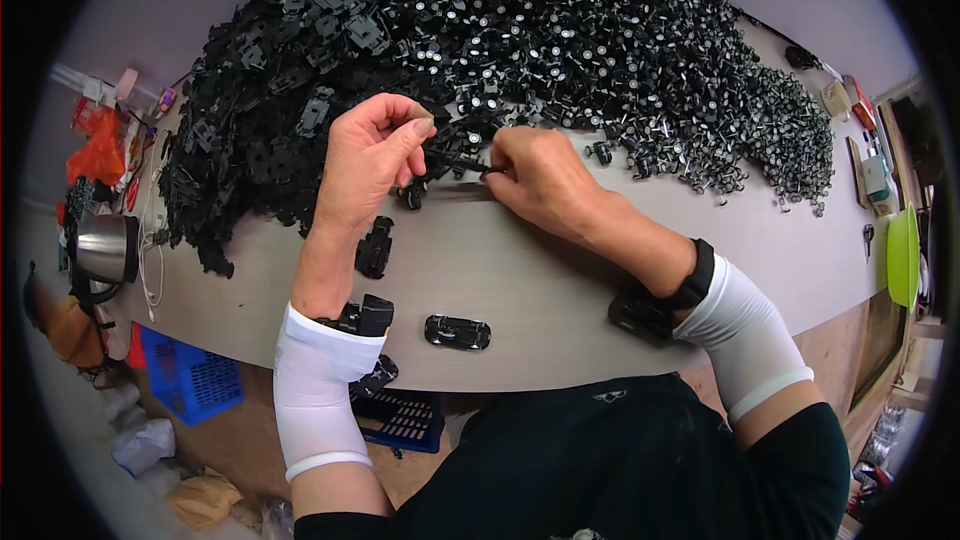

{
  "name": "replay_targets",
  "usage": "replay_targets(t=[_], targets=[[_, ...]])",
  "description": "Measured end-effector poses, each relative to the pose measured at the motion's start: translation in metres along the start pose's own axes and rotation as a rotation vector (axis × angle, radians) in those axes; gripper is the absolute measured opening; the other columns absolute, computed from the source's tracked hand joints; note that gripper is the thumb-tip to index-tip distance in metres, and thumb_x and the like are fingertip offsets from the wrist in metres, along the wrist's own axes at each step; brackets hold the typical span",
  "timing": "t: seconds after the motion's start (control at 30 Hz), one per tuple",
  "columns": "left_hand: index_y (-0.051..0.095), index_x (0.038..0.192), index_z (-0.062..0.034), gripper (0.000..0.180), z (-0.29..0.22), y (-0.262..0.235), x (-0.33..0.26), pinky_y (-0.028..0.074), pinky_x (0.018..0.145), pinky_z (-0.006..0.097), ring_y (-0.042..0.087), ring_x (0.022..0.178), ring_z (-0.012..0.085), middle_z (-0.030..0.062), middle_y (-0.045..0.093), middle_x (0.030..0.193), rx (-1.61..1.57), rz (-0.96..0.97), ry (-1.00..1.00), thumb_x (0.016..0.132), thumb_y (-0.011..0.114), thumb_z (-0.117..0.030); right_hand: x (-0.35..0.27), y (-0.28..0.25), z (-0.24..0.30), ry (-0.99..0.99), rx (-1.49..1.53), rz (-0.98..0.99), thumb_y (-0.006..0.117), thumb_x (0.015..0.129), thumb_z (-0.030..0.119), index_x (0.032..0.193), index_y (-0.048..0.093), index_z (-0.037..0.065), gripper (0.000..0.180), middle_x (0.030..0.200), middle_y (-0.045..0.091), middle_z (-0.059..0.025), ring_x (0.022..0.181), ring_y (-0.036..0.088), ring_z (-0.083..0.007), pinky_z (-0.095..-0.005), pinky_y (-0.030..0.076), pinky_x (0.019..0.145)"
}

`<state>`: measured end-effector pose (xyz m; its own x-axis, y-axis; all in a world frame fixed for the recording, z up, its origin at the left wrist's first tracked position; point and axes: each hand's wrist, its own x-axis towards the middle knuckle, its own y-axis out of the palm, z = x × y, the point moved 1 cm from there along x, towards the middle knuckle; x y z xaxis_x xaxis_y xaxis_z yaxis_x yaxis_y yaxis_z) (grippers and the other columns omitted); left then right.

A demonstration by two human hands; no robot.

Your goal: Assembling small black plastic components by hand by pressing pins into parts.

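Note:
My left hand is raised over the table with thumb and forefinger pinched together; what they hold, if anything, is too small to make out. My right hand is closed on a thin dark plastic part, which points toward my left hand and looks blurred. Behind both hands lies a large heap: flat black toy car bases to the left, small wheels on axles to the right. On the near tabletop rest a black toy car base with wheels and another black base.
A black piece lies by my right forearm. Blue plastic baskets stand below the table's front edge. A steel kettle and a white cable are at the left; a green basin is at the right edge.

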<state>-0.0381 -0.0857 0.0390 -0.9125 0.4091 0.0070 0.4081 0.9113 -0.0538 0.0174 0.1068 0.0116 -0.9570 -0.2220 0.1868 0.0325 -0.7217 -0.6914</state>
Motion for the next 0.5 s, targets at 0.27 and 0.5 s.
replay_targets(t=[0.27,0.5], targets=[[0.057,0.113,0.0065,0.03,-0.006,0.031,-0.011,0.052,0.061,0.022,0.064,0.075,0.0148,0.011,0.066,0.096,-0.056,-0.211,0.105,0.087,0.062,-0.007,0.005,-0.004,0.009,-0.195,-0.131,-0.265,0.057,0.071,0.0,0.078,0.046,0.001,0.012,0.072,0.058,-0.0172,0.066,0.06,-0.0373,-0.044,0.049,0.057],[0.061,0.093,-0.0025,0.013,0.011,0.038,-0.014,0.051,0.06,0.024,0.062,0.071,0.0113,0.0043,0.065,0.086,-0.368,0.084,-0.068,0.092,0.056,-0.015,0.003,0.001,0.016,-0.387,-0.007,-0.342,0.067,0.072,0.01,0.077,0.048,0.002,0.022,0.072,0.056,-0.014,0.064,0.058,-0.0339,-0.0412,0.049,0.054]])
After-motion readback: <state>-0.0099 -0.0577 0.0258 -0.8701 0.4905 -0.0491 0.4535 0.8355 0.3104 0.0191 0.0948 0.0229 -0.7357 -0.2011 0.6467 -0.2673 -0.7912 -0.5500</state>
